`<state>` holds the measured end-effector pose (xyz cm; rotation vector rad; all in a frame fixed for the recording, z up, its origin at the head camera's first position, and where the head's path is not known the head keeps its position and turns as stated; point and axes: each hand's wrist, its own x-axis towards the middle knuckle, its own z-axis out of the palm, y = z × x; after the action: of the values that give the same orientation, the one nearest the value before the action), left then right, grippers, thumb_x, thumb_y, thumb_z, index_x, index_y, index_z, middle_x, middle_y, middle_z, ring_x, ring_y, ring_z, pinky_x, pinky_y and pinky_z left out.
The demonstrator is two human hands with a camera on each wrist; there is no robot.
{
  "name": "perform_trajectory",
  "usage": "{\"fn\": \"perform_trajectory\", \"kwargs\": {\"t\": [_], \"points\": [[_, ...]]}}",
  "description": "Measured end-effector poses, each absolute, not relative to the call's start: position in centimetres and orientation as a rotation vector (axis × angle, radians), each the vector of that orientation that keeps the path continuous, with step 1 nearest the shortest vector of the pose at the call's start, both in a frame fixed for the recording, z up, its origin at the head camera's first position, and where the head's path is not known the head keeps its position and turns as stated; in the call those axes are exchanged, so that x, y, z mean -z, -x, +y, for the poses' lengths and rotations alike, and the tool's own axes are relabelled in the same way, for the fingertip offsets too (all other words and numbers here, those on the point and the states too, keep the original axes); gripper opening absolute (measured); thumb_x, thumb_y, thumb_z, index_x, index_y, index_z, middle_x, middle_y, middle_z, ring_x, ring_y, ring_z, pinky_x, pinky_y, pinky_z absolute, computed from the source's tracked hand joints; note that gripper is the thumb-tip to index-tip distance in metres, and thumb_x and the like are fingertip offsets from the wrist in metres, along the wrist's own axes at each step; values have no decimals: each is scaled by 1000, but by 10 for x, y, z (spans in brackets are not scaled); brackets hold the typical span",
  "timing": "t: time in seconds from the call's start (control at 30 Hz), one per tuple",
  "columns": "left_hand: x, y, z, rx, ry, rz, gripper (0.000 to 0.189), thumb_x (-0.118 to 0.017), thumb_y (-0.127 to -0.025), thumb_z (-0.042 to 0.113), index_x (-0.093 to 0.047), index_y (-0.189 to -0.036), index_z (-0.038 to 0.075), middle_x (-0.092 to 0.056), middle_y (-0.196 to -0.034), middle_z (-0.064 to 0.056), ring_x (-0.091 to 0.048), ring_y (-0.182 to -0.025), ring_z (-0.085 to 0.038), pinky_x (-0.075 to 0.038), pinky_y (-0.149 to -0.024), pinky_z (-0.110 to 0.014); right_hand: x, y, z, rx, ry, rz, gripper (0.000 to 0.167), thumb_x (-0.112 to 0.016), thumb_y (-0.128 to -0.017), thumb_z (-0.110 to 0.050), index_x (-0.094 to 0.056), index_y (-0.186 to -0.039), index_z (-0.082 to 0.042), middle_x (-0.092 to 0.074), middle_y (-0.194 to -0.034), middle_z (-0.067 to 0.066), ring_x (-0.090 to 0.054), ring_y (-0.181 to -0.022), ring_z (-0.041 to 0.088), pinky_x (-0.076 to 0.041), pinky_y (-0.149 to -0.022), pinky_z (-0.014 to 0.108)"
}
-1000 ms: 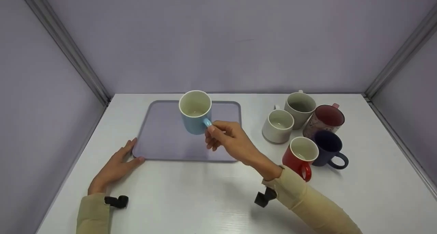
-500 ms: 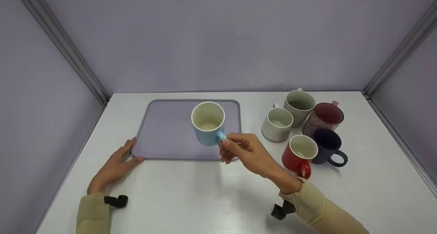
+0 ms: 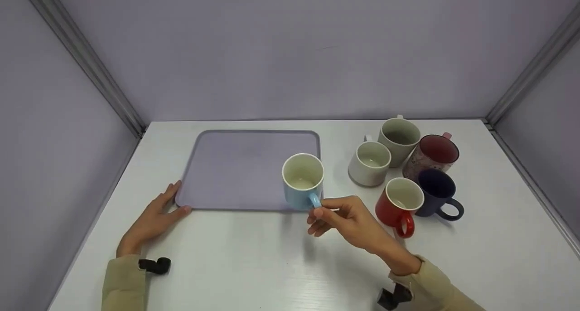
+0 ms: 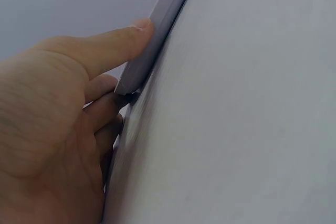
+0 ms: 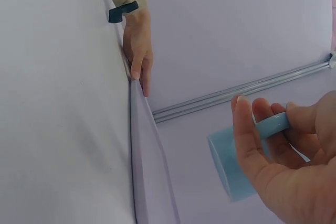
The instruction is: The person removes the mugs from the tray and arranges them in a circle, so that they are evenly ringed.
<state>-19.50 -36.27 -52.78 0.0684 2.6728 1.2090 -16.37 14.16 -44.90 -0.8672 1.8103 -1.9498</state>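
Note:
A light blue mug [image 3: 300, 197] with a pale inside hangs above the front right corner of the lilac tray [image 3: 240, 170]. My right hand [image 3: 358, 227] pinches its handle between thumb and fingers; the right wrist view shows the fingertips at the handle [image 5: 274, 125]. My left hand [image 3: 152, 222] rests at the tray's front left corner. Its thumb [image 4: 118, 48] touches the front rim, and the fairly straight fingers lie along the left side. Just right of the blue mug, beyond my right hand, stands a red mug [image 3: 394, 211] with its handle toward me.
Beside the red mug stand a dark blue mug [image 3: 435, 195], a white mug [image 3: 368, 168], a grey-white mug [image 3: 401, 150] and a patterned mug [image 3: 423, 166] with a red inside. Lilac walls [image 3: 272, 52] enclose the white table [image 3: 235, 261] at the back and sides.
My right hand has carried the blue mug right and toward me, from over the tray's middle to its front right corner. The left hand and tray have stayed in place.

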Motion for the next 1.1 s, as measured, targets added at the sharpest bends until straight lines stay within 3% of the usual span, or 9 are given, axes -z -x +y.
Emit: {"fn": "perform_trajectory", "kwargs": {"t": [0.17,0.5,0.6,0.8,1.1], "points": [[527,196,-362,-1219,-70,2668,91,-67,-104,50,-16,-173,19,-2,-178,-23,1,-164,-51,-4,-129,-73,456,159,154,1947,814,1794,28,-59,-109,-5,-68,-116,20,-79,-103,5,-81,-93,21,-67,-86,45],[528,196,-364,-1216,-80,2677,90,-67,-105,49,-17,-173,18,-3,-178,-24,1,-164,-52,-4,-129,-74,473,155,183,1906,637,1895,30,-61,-110,-11,-70,-120,16,-80,-111,7,-81,-101,27,-65,-92,44],[528,196,-364,-1220,-83,2676,90,-67,-105,48,-17,-173,19,-3,-178,-24,1,-164,-51,-4,-129,-73,480,156,189,1915,599,1914,31,-61,-110,-11,-70,-121,16,-80,-112,13,-81,-102,28,-65,-92,44],[527,195,-364,-1229,-84,2673,90,-67,-105,49,-16,-173,20,-2,-178,-23,1,-164,-51,-4,-129,-74,492,157,196,1971,536,1939,34,-62,-109,-10,-68,-121,21,-71,-117,40,-80,-105,29,-64,-94,43],[525,194,-363,-1230,-50,2646,92,-67,-104,51,-15,-174,21,-1,-179,-20,4,-164,-50,-2,-129,-74,498,156,197,1990,396,1962,35,-65,-108,-11,-68,-127,19,-65,-127,44,-79,-110,33,-63,-97,43]]}}
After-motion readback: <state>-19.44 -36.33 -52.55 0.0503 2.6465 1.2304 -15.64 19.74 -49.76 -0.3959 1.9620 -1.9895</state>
